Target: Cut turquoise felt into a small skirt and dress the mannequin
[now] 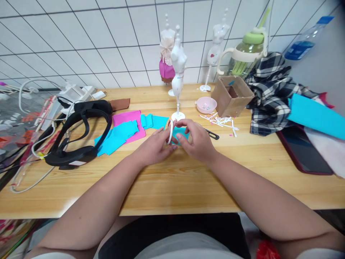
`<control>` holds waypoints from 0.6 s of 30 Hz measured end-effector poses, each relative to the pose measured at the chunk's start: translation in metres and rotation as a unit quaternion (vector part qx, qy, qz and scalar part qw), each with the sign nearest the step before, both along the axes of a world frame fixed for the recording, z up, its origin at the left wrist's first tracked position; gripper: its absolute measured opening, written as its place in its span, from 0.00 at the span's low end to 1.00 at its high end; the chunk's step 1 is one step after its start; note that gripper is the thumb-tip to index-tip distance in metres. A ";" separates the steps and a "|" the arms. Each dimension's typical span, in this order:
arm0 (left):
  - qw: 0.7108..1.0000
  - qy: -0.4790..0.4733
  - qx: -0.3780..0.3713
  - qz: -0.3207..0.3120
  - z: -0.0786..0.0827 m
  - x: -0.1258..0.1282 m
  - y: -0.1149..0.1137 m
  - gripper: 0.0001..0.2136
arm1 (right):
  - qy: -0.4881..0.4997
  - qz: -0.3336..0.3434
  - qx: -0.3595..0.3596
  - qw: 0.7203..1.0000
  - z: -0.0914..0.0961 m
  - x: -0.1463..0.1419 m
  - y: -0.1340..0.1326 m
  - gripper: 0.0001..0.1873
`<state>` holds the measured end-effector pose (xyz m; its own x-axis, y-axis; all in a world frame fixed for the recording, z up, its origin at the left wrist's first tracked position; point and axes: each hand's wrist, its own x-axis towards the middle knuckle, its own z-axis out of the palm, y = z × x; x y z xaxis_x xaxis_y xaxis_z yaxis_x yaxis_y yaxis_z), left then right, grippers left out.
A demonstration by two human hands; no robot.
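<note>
My left hand (157, 146) is closed around a thin white ring (170, 132), seen nearly edge-on, which looks like a roll of tape. A small turquoise piece of fabric (180, 133) shows between my two hands. My right hand (198, 141) curls around that piece, thumb on its near face and index finger bent over its far edge. Some fingertips of both hands are hidden. Just behind them stands a bare white mini dress form (178, 61) on a round base. To the left lie turquoise fabric pieces (118, 135) and a magenta piece (128, 117).
A black headset (78, 154) and cables occupy the left. Two more dress forms, one dressed (167, 54), stand behind. Toward the right are a pink bowl (206, 105), white strips (223, 121), a black-handled tool (212, 134), a cardboard box (237, 102), plaid cloth (265, 111) and a phone (304, 153).
</note>
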<state>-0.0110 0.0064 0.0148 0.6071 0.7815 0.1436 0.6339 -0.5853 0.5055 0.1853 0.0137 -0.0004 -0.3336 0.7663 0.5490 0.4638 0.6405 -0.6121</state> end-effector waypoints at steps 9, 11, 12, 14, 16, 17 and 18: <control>0.991 0.128 0.022 -0.021 -0.006 0.000 0.005 0.18 | -0.025 -0.023 0.028 0.999 -0.001 -0.002 0.002 0.19; 0.989 0.145 0.009 -0.013 -0.007 -0.001 0.005 0.18 | -0.048 -0.020 0.003 0.999 -0.001 -0.003 0.001 0.19; 0.989 0.148 0.002 -0.004 -0.008 -0.002 0.005 0.18 | -0.053 -0.020 -0.012 0.998 -0.002 -0.004 0.000 0.19; 0.990 0.137 -0.015 0.019 -0.008 -0.004 0.004 0.20 | -0.050 -0.037 -0.041 0.997 -0.003 -0.004 0.000 0.22; 0.994 0.092 -0.049 0.030 -0.007 -0.005 0.003 0.22 | -0.052 -0.067 -0.073 0.994 -0.004 -0.003 0.000 0.25; 0.995 0.058 -0.076 0.023 -0.007 -0.006 0.002 0.23 | -0.058 -0.079 -0.094 0.991 -0.004 -0.003 0.001 0.25; 0.994 0.022 -0.103 0.007 -0.006 -0.007 0.001 0.25 | -0.062 -0.085 -0.114 0.988 -0.004 -0.002 0.002 0.24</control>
